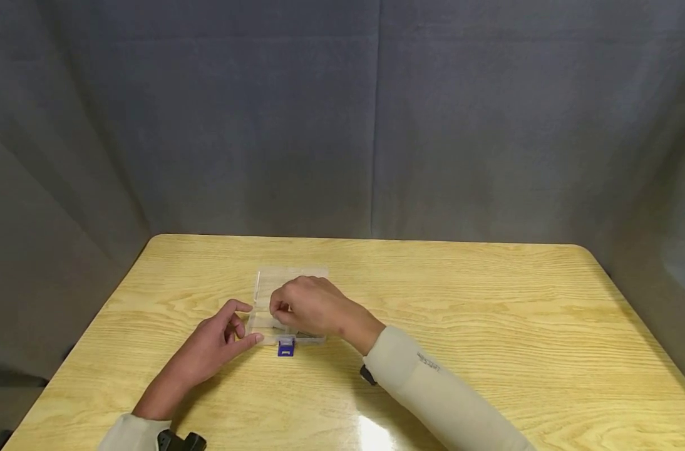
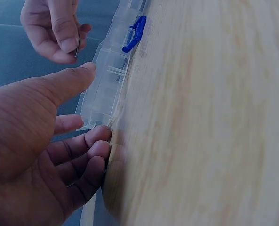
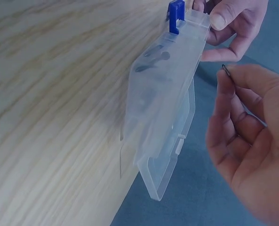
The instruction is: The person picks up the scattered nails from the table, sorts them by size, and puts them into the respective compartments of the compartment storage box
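A clear plastic compartment box (image 1: 290, 299) with a blue latch (image 1: 285, 347) lies on the wooden table (image 1: 489, 313). My left hand (image 1: 247, 322) holds the box's near left corner, thumb on the rim and fingers at the side. My right hand (image 1: 280, 308) hovers over the box and pinches a thin metal pin (image 3: 243, 106). In the right wrist view the box (image 3: 163, 94) shows a few dark small parts (image 3: 153, 59) inside and a clear lid (image 3: 170, 165) lying flat beyond it. In the left wrist view, my left thumb and fingers (image 2: 90, 141) meet the box (image 2: 106, 80) below the right hand (image 2: 54, 28).
A grey cloth backdrop (image 1: 342, 125) closes off the back and both sides of the table. The tabletop has rounded far corners, and bare wood stretches to the right of the box and along the near edge.
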`<state>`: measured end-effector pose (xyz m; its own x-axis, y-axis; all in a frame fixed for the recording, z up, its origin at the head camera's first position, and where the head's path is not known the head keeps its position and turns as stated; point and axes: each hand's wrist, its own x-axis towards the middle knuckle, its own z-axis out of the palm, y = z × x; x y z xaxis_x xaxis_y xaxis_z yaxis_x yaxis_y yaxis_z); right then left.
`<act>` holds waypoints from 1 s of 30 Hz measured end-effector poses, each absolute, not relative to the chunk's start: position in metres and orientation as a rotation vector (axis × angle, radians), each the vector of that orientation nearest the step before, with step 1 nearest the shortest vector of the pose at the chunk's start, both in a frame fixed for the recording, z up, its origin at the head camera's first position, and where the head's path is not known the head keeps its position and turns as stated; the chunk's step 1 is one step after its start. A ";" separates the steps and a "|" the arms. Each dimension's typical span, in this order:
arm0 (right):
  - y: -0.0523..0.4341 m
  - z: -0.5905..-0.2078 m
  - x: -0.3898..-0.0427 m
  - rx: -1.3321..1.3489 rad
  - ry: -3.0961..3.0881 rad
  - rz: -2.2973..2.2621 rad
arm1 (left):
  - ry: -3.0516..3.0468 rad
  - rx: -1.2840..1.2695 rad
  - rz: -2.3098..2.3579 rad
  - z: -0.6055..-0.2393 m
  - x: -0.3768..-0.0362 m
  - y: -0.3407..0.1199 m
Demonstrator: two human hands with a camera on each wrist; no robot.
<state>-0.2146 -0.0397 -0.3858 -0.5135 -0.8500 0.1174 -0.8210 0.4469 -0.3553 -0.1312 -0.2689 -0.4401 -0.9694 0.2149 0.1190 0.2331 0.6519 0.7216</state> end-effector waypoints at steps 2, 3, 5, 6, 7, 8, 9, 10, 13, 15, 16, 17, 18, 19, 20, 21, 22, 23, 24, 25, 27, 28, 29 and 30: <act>-0.042 -0.386 -0.215 -1.505 2.595 -0.576 | -2.839 -0.395 -1.235 -0.440 -0.132 -0.269; -0.043 -0.386 -0.215 -1.502 2.589 -0.578 | -2.842 -0.395 -1.235 -0.440 -0.132 -0.269; -0.044 -0.387 -0.215 -1.498 2.579 -0.583 | -2.846 -0.400 -1.239 -0.440 -0.132 -0.269; -0.044 -0.387 -0.216 -1.496 2.573 -0.590 | -2.847 -0.401 -1.242 -0.440 -0.132 -0.269; -0.044 -0.387 -0.215 -1.496 2.569 -0.594 | -2.848 -0.401 -1.237 -0.440 -0.132 -0.269; -0.045 -0.387 -0.215 -1.497 2.565 -0.597 | -2.846 -0.403 -1.236 -0.440 -0.132 -0.269; -0.045 -0.387 -0.216 -1.498 2.560 -0.603 | -2.844 -0.405 -1.234 -0.440 -0.132 -0.269; -0.045 -0.388 -0.216 -1.500 2.558 -0.606 | -2.842 -0.409 -1.237 -0.440 -0.132 -0.269; -0.046 -0.389 -0.217 -1.491 2.561 -0.608 | -2.840 -0.412 -1.238 -0.441 -0.134 -0.268; -0.046 -0.389 -0.217 -1.476 2.563 -0.612 | -2.841 -0.415 -1.251 -0.442 -0.135 -0.267; -0.046 -0.389 -0.218 -1.469 2.564 -0.615 | -2.842 -0.415 -1.258 -0.442 -0.136 -0.267; -0.046 -0.389 -0.218 -1.462 2.563 -0.619 | -2.842 -0.412 -1.262 -0.442 -0.136 -0.267; -0.045 -0.389 -0.218 -1.456 2.560 -0.628 | -2.842 -0.409 -1.270 -0.442 -0.136 -0.267; -0.045 -0.389 -0.218 -1.450 2.557 -0.641 | -2.843 -0.402 -1.273 -0.442 -0.135 -0.267; -0.045 -0.388 -0.219 -1.450 2.554 -0.654 | -2.842 -0.395 -1.273 -0.442 -0.135 -0.268; -0.045 -0.388 -0.219 -1.450 2.554 -0.665 | -2.841 -0.388 -1.274 -0.441 -0.135 -0.268; -0.044 -0.387 -0.219 -1.451 2.558 -0.673 | -2.840 -0.383 -1.272 -0.441 -0.135 -0.268; -0.044 -0.387 -0.220 -1.451 2.561 -0.680 | -2.840 -0.380 -1.272 -0.441 -0.134 -0.268; -0.043 -0.386 -0.220 -1.450 2.566 -0.685 | -2.840 -0.379 -1.270 -0.441 -0.134 -0.269; -0.042 -0.386 -0.220 -1.451 2.571 -0.687 | -2.840 -0.381 -1.269 -0.440 -0.134 -0.269; -0.041 -0.385 -0.221 -1.452 2.581 -0.685 | -2.841 -0.384 -1.268 -0.441 -0.134 -0.270; -0.040 -0.385 -0.221 -1.452 2.582 -0.685 | -2.841 -0.385 -1.267 -0.441 -0.134 -0.270; -0.039 -0.385 -0.221 -1.454 2.582 -0.684 | -2.843 -0.384 -1.266 -0.441 -0.133 -0.270; -0.038 -0.385 -0.220 -1.456 2.582 -0.683 | -2.845 -0.383 -1.260 -0.441 -0.133 -0.271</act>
